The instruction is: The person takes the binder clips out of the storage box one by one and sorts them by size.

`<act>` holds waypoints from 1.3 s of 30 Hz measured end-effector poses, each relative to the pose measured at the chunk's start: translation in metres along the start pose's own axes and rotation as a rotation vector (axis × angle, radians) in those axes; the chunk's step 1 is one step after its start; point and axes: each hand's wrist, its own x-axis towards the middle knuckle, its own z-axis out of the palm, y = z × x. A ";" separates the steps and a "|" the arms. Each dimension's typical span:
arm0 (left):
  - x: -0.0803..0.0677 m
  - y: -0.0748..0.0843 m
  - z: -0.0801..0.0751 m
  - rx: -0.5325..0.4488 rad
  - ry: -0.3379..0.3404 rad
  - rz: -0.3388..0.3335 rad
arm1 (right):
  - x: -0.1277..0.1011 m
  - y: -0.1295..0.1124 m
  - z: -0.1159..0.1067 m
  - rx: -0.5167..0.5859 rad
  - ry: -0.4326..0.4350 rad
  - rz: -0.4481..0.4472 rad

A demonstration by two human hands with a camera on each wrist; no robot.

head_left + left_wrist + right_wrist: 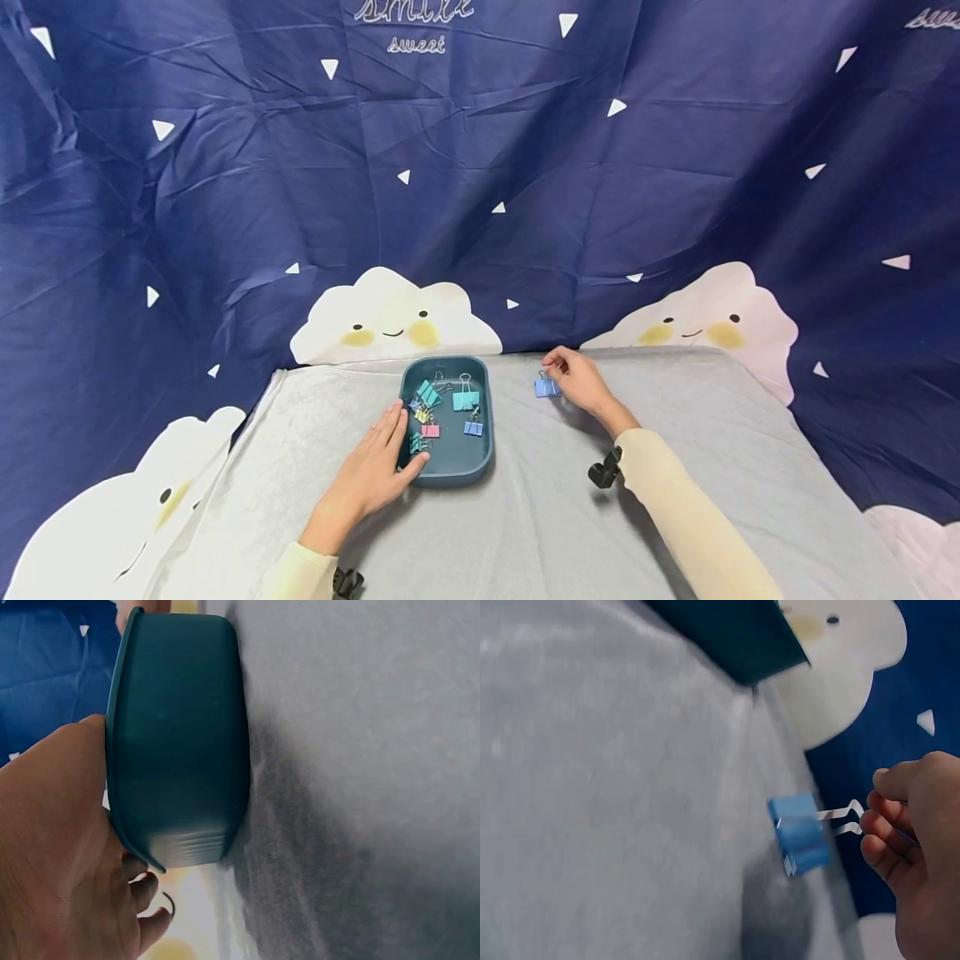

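Note:
My right hand (581, 382) pinches the wire handle of a blue binder clip (801, 834), right of the tray. In the right wrist view the clip's body hangs beyond the curled fingertips (877, 846), with a shadow on the cloth below. My left hand (371, 467) rests along the left rim of a dark teal tray (457, 479), its fingers fairly straight and the thumb over the edge. Inside the tray lie several binder clips, among them a large teal clip (466, 402), a pink clip (431, 431), a yellow clip (422, 415) and a small blue clip (473, 428).
Light grey cloth (540, 517) covers the table beneath the tray. Behind its far edge hangs a navy curtain (465, 225) printed with white clouds and triangles. A dark strap mount (604, 469) sits at the right wrist.

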 end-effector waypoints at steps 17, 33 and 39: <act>-0.001 0.001 -0.002 -0.001 -0.007 -0.003 | 0.014 -0.100 0.026 -0.031 -0.179 -0.233; -0.003 -0.001 -0.002 -0.001 -0.001 0.002 | 0.030 -0.154 0.071 -0.193 -0.353 -0.336; 0.000 0.000 -0.003 -0.007 -0.011 0.005 | 0.039 -0.160 0.081 -0.180 -0.365 -0.317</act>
